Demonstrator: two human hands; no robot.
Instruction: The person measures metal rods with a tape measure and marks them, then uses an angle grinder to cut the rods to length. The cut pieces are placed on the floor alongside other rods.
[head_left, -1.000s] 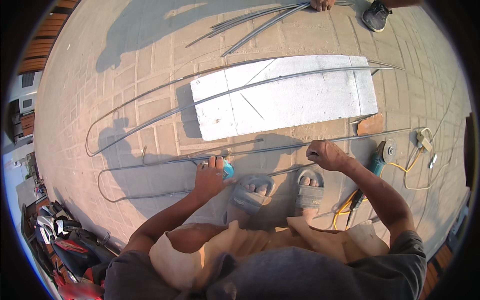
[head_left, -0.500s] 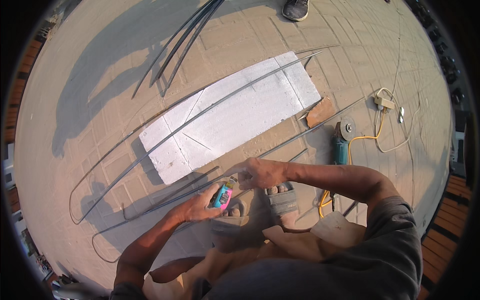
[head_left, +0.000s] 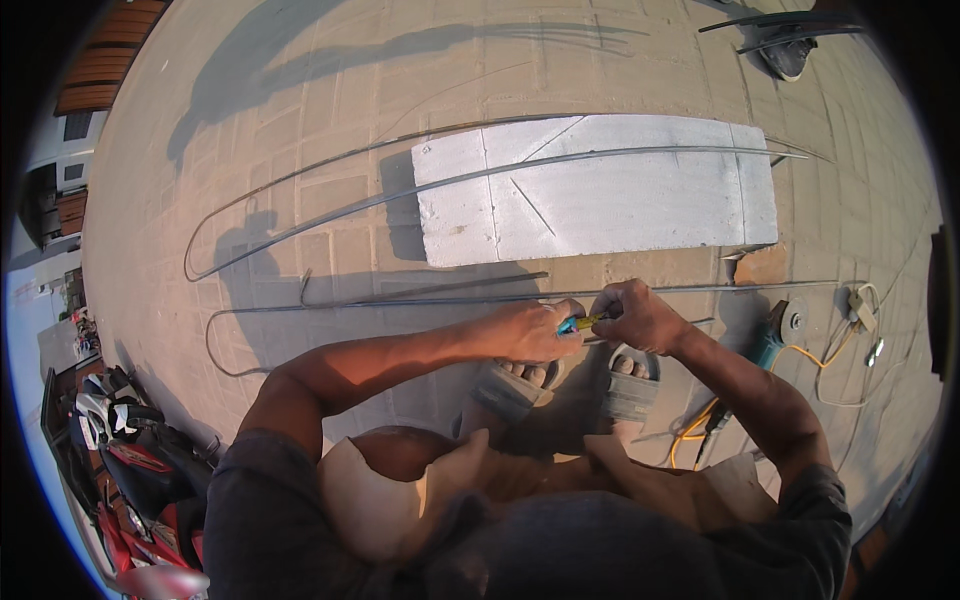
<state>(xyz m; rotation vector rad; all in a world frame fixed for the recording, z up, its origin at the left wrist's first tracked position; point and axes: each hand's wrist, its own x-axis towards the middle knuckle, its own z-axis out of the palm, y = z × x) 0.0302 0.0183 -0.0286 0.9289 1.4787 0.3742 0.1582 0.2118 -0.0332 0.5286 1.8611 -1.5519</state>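
My left hand point(head_left: 540, 332) is wrapped around a small tape measure point(head_left: 568, 326), whose teal case shows partly between the fingers. A short stretch of yellow tape blade point(head_left: 589, 322) spans the gap to my right hand point(head_left: 636, 316), which pinches the blade's end. Both hands hover over my sandalled feet, close to a long straight metal rod point(head_left: 430, 298) on the paving. Beyond them lies a white rectangular block point(head_left: 600, 200) with lines across its top. A long rod bent into a hairpin point(head_left: 330, 222) rests with one leg over the block.
To the right lie an angle grinder point(head_left: 768, 345) with a yellow cord and a socket block point(head_left: 861, 310). A broken brick piece point(head_left: 762, 266) touches the block's near right corner. Another person's shoe point(head_left: 790, 62) and dark rods show at upper right. Motorcycles point(head_left: 140, 470) stand at lower left.
My view has turned, so the block now lies nearly level. My hands have come closer together on the tape measure. The dark rods have shifted from upper left to upper right, beside the shoe.
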